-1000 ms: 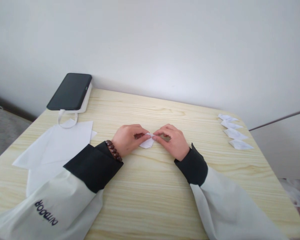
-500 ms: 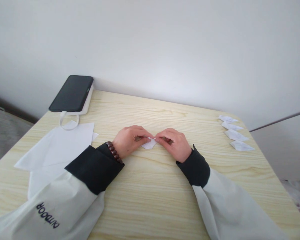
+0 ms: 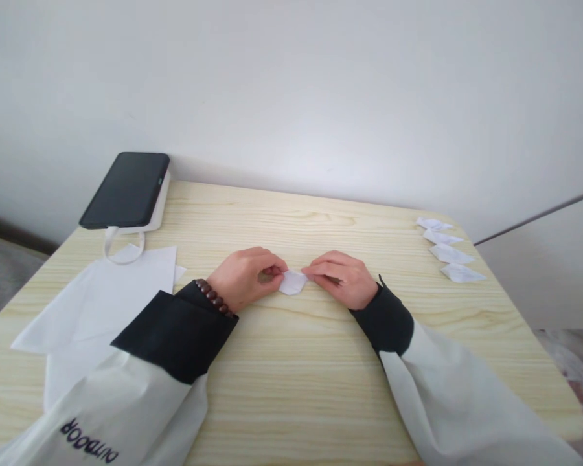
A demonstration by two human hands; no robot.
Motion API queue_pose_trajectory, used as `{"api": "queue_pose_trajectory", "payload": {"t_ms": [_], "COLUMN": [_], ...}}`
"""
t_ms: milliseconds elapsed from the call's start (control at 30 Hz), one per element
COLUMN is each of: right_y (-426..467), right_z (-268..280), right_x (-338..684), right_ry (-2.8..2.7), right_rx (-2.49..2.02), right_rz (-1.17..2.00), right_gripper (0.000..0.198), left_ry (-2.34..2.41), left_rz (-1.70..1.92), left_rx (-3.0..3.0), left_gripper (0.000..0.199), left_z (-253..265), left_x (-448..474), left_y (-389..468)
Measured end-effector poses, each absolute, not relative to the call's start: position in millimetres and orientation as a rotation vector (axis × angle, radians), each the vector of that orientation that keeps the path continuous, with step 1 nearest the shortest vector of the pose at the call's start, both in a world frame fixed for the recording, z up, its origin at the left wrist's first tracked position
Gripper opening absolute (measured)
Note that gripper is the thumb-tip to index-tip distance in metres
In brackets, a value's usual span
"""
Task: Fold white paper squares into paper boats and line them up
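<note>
ITEM: small, folded white paper piece (image 3: pixel 292 285), midway between left and right edges of pale wood-grain desk (image 3: pixel 291 395) | Left hand (image 3: pixel 245 277): grip pinches left end | Right hand (image 3: pixel 346 278): grip pinches right corner | RISK: uneven pull may tear paper or skew creases.

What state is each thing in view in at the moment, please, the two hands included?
Left hand: pinching the small folded paper at its left end
Right hand: pinching its right end
Small folded paper: folded, held between both hands
Loose white sheets: spread out, overlapping
Four folded pieces: pointed, lined up in a row
Black-faced device: face dark
White cord: looped
Beaded bracelet: worn on the left wrist
</note>
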State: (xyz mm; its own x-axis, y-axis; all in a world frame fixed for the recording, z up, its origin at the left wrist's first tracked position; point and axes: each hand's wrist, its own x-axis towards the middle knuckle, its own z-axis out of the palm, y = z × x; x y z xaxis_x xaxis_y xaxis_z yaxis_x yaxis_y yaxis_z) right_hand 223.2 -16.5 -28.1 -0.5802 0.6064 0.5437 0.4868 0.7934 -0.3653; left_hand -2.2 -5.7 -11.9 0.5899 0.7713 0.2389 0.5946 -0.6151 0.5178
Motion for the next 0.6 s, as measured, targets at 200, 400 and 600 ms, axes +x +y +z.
{"api": "queue_pose_trajectory", "payload": {"t_ms": [200,400,600], "right_y": [-17.3,-20.6,-24.4], "right_z": [-28.4,-30.3,-34.1], "right_x": [224.5,225.1,225.7], "right_ry": [-2.258,-2.273,-2.356], "right_rx": [-0.816,-0.811,-0.757], "right_rz": [0.236,0.261,0.060], "right_gripper": [0.010,0.014,0.019], "left_ry": [1.010,0.815,0.607], "left_rz": [0.700,0.795,0.773], "left_rx": [2.529,2.760,2.970], "left_gripper": [0.013,0.016,0.017], "left_z": [-14.1,-17.1,-14.6], "left_x": [1.4,3.0,-2.9], "left_y": [-7.7,-8.4,-10.0]}}
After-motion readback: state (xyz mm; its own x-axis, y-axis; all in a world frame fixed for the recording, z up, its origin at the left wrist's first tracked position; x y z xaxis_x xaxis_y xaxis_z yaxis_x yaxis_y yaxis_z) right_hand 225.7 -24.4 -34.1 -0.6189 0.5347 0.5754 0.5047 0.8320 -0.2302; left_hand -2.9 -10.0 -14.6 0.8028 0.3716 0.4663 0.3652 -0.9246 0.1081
